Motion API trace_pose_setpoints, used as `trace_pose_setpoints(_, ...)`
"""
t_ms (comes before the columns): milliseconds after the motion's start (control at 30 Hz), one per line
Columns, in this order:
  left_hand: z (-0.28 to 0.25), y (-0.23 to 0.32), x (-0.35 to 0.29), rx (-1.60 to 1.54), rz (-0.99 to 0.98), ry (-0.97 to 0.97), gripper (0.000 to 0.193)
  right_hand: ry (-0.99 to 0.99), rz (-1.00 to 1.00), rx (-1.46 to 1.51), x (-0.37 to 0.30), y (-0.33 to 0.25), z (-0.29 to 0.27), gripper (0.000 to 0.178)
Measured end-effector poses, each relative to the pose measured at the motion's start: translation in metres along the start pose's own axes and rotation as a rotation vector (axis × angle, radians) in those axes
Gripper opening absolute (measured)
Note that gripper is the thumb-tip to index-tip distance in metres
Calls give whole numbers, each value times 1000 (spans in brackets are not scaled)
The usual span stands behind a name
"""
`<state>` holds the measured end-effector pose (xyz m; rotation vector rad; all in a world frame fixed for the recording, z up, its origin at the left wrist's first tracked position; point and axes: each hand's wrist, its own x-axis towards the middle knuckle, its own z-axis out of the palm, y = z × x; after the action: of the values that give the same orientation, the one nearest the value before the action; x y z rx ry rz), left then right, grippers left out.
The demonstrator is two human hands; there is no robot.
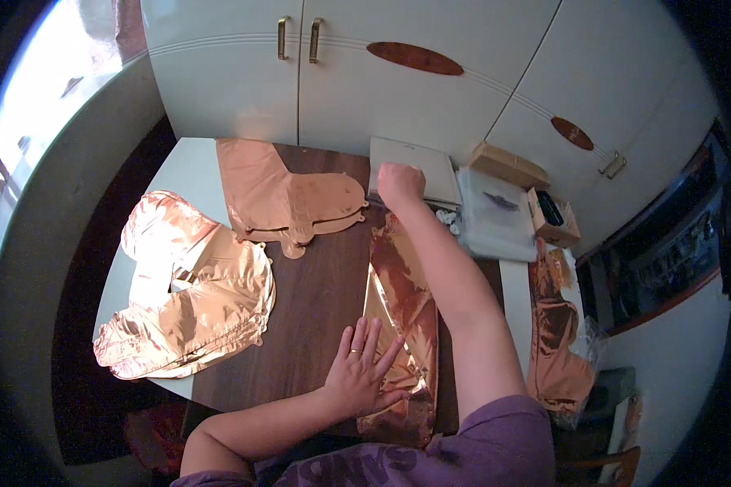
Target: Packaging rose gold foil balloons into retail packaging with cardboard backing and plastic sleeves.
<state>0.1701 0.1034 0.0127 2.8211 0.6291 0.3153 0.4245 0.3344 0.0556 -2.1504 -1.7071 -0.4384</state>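
Observation:
A long folded rose-gold foil balloon [408, 280] lies flat in front of me, running from the table's near edge toward the back. My left hand [364, 369], with a ring on one finger, presses on its near part, fingers spread. Beyond the balloon's far end, my right hand [400, 185] is closed in a fist over a flat white box [430, 172]. Whatever the fist may hold is hidden. To the left spreads a shiny, crumpled foil balloon [219, 304], curved with small tabs along its edge. Behind it lies another flat foil balloon [256, 183].
A clear plastic-wrapped stack [495, 215], a brown cardboard box [509, 165] and a small open box [554, 219] stand at the back right. More foil [556, 349] hangs at the table's right edge. White cabinets [398, 97] rise behind the table.

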Motion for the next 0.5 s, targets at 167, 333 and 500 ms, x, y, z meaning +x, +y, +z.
trace_pose_setpoints(167, -1, 0, 2, -4, 11, -4, 98, -161, 44, 455, 11, 38, -18, 34)
trace_pose_setpoints(333, -3, 0, -2, -12, -20, 16, 97, -52, 347, 228, 12, 105, -31, 35)
trace_pose_setpoints(500, -36, -21, 16, -348, -103, 210, 91, -231, 410, 3, -16, 126, -30, 42)
